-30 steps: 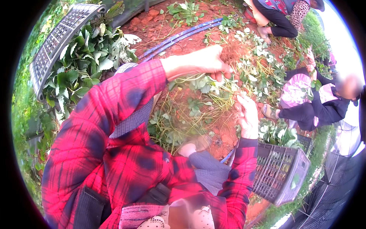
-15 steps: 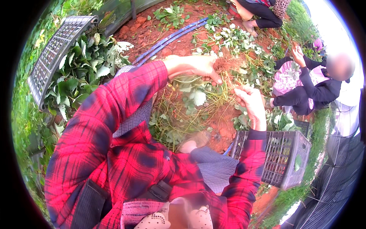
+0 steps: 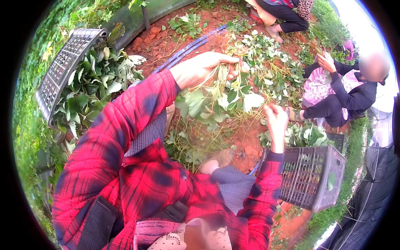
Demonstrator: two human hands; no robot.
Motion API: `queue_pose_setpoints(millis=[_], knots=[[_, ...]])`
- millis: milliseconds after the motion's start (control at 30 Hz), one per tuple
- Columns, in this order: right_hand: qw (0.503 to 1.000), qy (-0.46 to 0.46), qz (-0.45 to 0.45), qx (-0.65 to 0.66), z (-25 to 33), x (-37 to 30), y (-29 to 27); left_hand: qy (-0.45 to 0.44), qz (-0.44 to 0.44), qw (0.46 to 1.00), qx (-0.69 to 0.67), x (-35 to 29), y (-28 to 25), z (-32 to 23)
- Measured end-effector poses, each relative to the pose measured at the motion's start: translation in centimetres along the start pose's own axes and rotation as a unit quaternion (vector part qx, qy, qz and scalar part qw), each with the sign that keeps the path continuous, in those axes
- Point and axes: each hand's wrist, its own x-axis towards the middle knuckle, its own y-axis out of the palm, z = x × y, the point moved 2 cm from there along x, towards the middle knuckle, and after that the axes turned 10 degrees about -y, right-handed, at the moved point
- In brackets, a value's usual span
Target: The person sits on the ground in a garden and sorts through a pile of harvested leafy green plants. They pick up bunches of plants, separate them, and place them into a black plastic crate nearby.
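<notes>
My left hand [image 3: 210,68] is closed around the stems of a bunch of leafy plants [image 3: 198,102]. Their pale-backed green leaves hang down below the fingers, over the red soil. To the right and a little nearer, my right hand [image 3: 277,123] is raised with thumb and fingertips pinched together. Whatever is in that pinch is too small to make out. Under both hands lies a litter of thin stems and pulled-off leaves [image 3: 187,139].
A grey crate [image 3: 68,68] full of leaves tilts at the left. Another dark crate [image 3: 304,179] with leaves stands at the right. Blue hoses [image 3: 187,50] cross the soil. One person [image 3: 354,96] sits at the right; another person's leg [image 3: 287,16] shows at the far edge.
My left hand has turned and risen slightly, so the bunch now hangs in fuller view. My right hand has moved a little nearer, away from the left hand.
</notes>
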Motion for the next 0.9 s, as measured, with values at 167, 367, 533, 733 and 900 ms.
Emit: queue_pose_setpoints(millis=[167, 367, 533, 733, 900], knots=[[0.958, 0.093, -0.088, 0.256, 7.6, 1.8, 0.5, -0.005, -0.025, 0.997, 0.074, 1.0, -1.0, 0.4], [0.977, -0.001, -0.050, 0.205, 7.8, 2.3, 5.8, 0.086, -0.083, 0.979, 0.167, 2.4, 0.1, 0.9], [0.969, 0.001, -0.089, 0.229, 7.4, 1.8, 6.3, 0.158, -0.180, 0.933, 0.270, 2.2, -0.6, 0.7], [0.962, 0.034, -0.048, 0.267, 9.1, 0.1, 8.6, 0.295, -0.255, 0.836, 0.386, 3.1, -0.9, 2.0], [0.940, 0.053, -0.136, 0.308, 10.6, -1.1, 10.3, 0.308, -0.315, 0.739, 0.510, 2.4, -0.8, 2.4]])
